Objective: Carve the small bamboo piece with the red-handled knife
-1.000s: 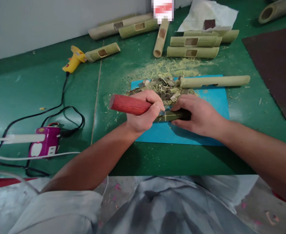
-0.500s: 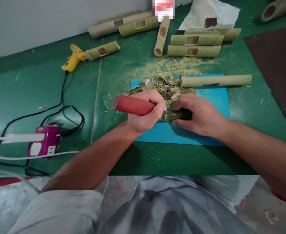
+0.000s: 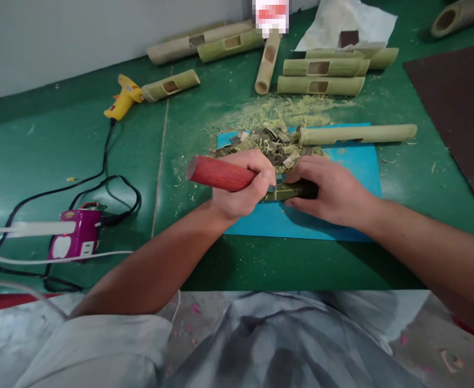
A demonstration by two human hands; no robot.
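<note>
My left hand [image 3: 242,183] is wrapped round the thick red handle of a knife-like cutting tool [image 3: 220,173]; only a sliver of its metal blade shows past the fingers. The blade meets a dark green piece of bamboo [image 3: 287,191] lying on a blue mat [image 3: 321,229]. Thumb and fingers of my right hand [image 3: 329,188] grip that piece from the right and cover its far end. Just beyond both hands is a heap of bamboo chips [image 3: 277,145]. A pale bamboo tube [image 3: 358,134] rests along the mat's back edge.
Several bamboo tubes with cut windows [image 3: 321,85] lie at the back of the green table [image 3: 204,258]. At left are a yellow glue gun [image 3: 122,98] and a purple power adapter [image 3: 75,234] with cords. A dark brown sheet [image 3: 459,108] lies at right.
Both hands hold the same grips in almost the same place. The view has shifted very slightly; nothing else has visibly moved.
</note>
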